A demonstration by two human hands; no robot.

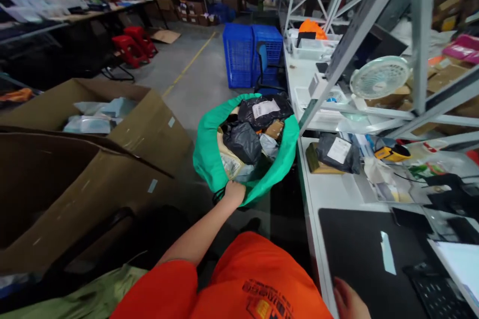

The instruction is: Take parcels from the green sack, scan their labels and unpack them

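Orange shirt [262, 274] nearest us; left hand [235, 192] clenched on the near rim of a green bag [207, 147].
The bag gapes upward ahead of us, between the cardboard boxes [161, 115] and the white surface [329, 190], with wrapped parcels [243, 142] heaped inside. Our right hand [350, 300] is at the surface's edge, beside the black mat [359, 254], partly cut off by the view — we cannot tell whether it grips anything. We judge the step in hand to be handling the loaded bag by its rim; steadying or pulling, we cannot settle which. The next move, we estimate, calls for a firm hold and even force — the upper parcels could spill.
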